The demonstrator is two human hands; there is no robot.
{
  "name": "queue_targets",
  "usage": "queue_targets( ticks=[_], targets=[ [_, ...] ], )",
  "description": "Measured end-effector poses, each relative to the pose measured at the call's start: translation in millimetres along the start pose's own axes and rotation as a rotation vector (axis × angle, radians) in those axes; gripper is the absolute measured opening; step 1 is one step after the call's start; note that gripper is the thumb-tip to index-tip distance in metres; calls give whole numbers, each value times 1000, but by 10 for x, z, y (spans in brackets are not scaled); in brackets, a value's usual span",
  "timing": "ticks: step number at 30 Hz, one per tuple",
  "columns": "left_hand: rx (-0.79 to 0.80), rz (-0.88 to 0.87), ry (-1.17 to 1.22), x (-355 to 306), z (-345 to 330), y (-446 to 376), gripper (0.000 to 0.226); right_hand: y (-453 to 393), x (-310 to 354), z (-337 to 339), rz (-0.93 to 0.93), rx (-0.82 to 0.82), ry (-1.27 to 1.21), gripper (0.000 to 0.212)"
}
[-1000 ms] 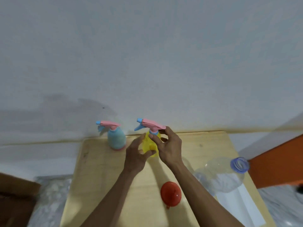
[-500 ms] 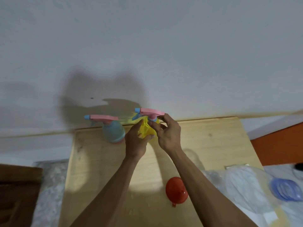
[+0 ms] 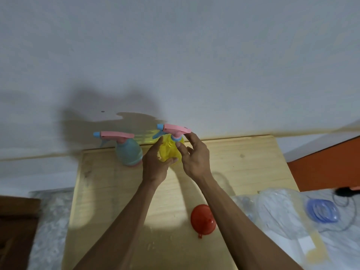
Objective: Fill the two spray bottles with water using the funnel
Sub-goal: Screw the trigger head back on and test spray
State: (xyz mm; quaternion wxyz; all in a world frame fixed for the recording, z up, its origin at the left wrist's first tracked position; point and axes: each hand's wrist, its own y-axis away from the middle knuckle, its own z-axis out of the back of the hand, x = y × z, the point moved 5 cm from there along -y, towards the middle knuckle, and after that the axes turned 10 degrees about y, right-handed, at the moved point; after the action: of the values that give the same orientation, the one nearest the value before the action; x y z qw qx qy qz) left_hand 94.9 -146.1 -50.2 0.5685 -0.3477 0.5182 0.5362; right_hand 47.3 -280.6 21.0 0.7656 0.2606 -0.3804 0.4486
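Dim, even indoor light is falling from behind the person, throwing a broad soft shadow onto the wall [image 3: 175, 65] just beyond the left hand [image 3: 154, 164] and right hand [image 3: 194, 160]. Forearm shadows are darkening the surface [image 3: 253, 152] below the hands. The clear bottle [image 3: 288, 209], right of the right hand, is smearing with blur. Wide-angle distortion is bending the edges.

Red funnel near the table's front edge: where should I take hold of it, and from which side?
Grip the funnel by its wide round rim, coming from above. It seems to lie bowl-down; only the small tab at its near edge protrudes, and the right forearm crosses beside it, so approach from its left.
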Motion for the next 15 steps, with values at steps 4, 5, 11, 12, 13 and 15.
queue_targets(
  ticks=[4,5,11,12,13,15],
  targets=[
    [-66,-15,-37,-26,93,230,70,324,-71,95,-102,-8,-80,49],
    [-85,-30,-47,-16,120,315,66,451,-72,124,-96,1,-91,48],
    [-183,50,9,50,248,947,69,1235,-195,295,-74,113,-119,31],
    [-195,47,14,39,255,1061,67,1356,-224,324,-69,142,-126,28],
    [-210,41,17,24,255,1174,64,1473,-252,362,-59,169,-120,26],
    [-249,37,25,-12,232,1399,59,1709,-343,472,-28,221,-110,23]
  ],
)
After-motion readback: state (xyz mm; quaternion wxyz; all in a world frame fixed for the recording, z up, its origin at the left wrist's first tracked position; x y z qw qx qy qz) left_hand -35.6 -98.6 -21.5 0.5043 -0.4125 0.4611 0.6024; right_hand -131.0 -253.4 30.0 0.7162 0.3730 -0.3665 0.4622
